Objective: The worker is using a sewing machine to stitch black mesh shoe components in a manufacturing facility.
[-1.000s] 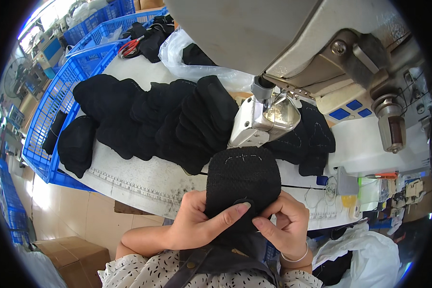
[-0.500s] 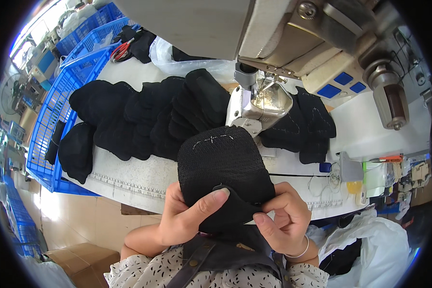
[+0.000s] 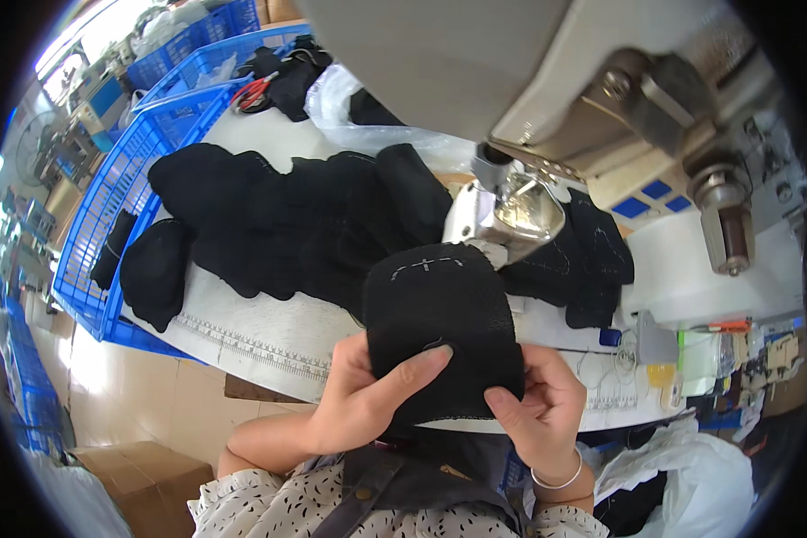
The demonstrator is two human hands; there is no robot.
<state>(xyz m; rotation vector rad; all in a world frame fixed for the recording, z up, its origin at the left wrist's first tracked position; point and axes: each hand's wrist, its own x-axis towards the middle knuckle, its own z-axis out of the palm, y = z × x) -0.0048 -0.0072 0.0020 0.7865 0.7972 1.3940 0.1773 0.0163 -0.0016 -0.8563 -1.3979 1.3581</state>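
Observation:
Both hands hold up a black fabric piece (image 3: 444, 314) with rounded top corners and white chalk-like marks along its upper edge. My left hand (image 3: 363, 394) grips its left side, thumb lying on the face of the cloth and fingers behind. On the right edge, my right hand (image 3: 547, 403) pinches the cloth between thumb and fingers; a white bangle circles that wrist. Just beyond the cloth stands the sewing machine's metal foot and needle area (image 3: 511, 220). Left of it, similar black pieces (image 3: 287, 215) lie in overlapping stacks. More marked black pieces (image 3: 583, 260) lie to the right.
A blue plastic basket (image 3: 108, 233) stands along the table's left edge. Red-handled scissors (image 3: 255, 92) lie at the back left near a clear plastic bag (image 3: 341, 112). The machine head (image 3: 439, 63) overhangs the far side. A printed ruler (image 3: 251, 348) runs along the front edge.
The black piece, whose lower right part was folded, now lies flatter and more open. My right hand has shifted its hold along the right edge. The view has shifted slightly.

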